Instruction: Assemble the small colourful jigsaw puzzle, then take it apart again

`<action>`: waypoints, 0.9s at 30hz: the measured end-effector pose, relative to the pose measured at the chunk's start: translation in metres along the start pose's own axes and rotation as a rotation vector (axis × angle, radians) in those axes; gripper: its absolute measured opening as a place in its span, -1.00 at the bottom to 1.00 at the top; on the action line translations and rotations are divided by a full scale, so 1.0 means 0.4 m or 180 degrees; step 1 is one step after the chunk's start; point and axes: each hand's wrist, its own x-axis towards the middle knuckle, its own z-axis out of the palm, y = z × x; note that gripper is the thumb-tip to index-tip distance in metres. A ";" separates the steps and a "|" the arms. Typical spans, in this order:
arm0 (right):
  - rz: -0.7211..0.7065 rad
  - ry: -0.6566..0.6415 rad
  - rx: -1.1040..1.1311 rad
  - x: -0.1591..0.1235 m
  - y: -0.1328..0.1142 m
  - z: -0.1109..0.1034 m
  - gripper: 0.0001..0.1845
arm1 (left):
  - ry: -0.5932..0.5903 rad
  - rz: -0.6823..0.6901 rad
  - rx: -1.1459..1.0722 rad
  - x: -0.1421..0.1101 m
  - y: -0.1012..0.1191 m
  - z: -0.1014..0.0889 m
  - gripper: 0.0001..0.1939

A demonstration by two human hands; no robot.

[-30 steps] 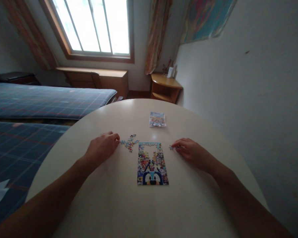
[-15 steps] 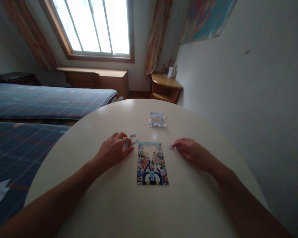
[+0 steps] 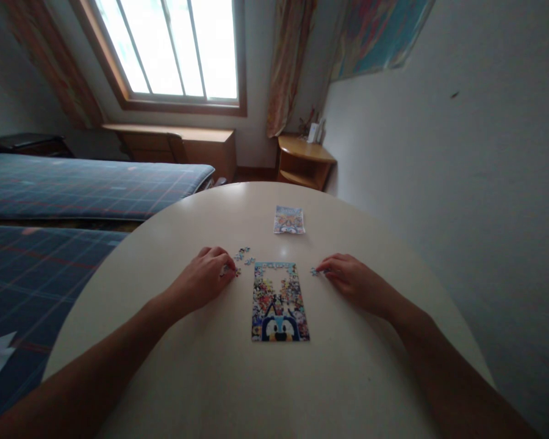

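On the round table lies a partly filled jigsaw puzzle (image 3: 280, 305) with a blue cartoon dog face at its near end and a pale gap toward its far end. My left hand (image 3: 207, 272) is to the left of it, fingers curled down over a few loose puzzle pieces that they partly hide. Several more loose pieces (image 3: 244, 255) lie between that hand and the puzzle's far left corner. To the right, my right hand (image 3: 348, 277) rests with its fingertips closed at a small puzzle piece (image 3: 313, 272), part of which is covered.
A small printed picture sheet (image 3: 289, 220) lies beyond the puzzle on the cream table (image 3: 274, 390). A bed with plaid covering (image 3: 91, 189) stands at the left, and a wall (image 3: 476, 201) rises at the right. A wooden corner cabinet (image 3: 306, 149) is behind the table.
My left hand moved right over the loose pieces, then drew back left, pulling some apart from the cluster. The right hand and the puzzle stay nearly still.
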 end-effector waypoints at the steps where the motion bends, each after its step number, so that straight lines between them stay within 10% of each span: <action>1: 0.0003 0.0006 0.0004 0.000 -0.001 0.000 -0.75 | -0.0032 0.0018 -0.0042 0.001 -0.001 0.001 -0.82; 27: 0.0139 0.0408 -0.0172 0.013 -0.059 -0.005 -0.84 | 0.0261 -0.0387 -0.1426 0.003 0.085 0.000 -0.80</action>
